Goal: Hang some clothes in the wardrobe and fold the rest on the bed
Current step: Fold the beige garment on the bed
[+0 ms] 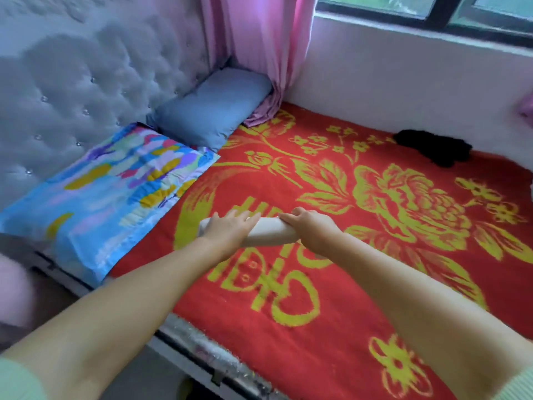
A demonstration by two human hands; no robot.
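I am pressing a cream roll point(268, 232) of cloth onto the bed point(331, 284), about midway across the red blanket. My left hand point(227, 228) is lying flat on its left end, fingers straight; my right hand point(310, 226) is curling over its right end, holding it. If I am letting go unevenly, the roll could spring loose and unwind. A black garment point(432, 148) is lying far right by the wall, unfolded.

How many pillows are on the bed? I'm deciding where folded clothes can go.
2: a plain blue pillow in the corner by the pink curtain, and a multicoloured patterned pillow beside it along the headboard.
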